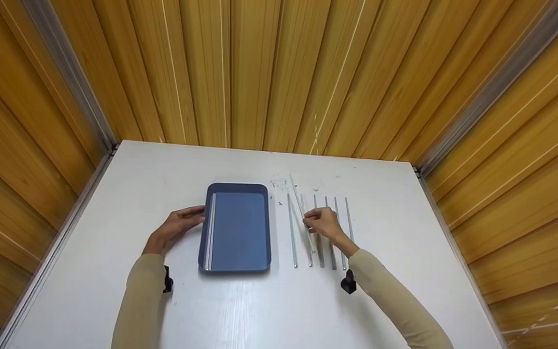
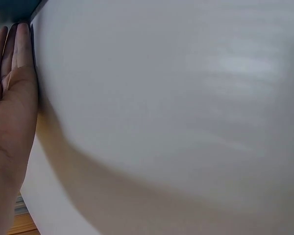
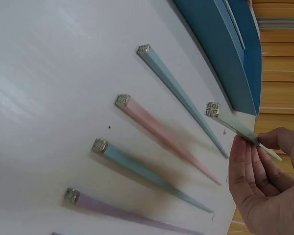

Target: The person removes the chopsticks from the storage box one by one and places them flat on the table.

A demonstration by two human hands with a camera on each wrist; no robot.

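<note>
White table (image 1: 240, 310), wood-look walls (image 1: 255, 72). Green stick (image 3: 235, 123) aloft right of tray (image 1: 240, 232), pinched by right hand (image 1: 325, 222); left hand (image 1: 175, 228) straight-fingered against tray's left side. Progress, my read: sticks along tray's left wall (image 1: 211, 232) done, six sticks on table (image 3: 147, 173) remaining.

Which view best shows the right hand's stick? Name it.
Right wrist view: the pale green stick and its patterned end appear close up, pinched by the right hand. The head view shows it thin; the left wrist view, not at all.
</note>
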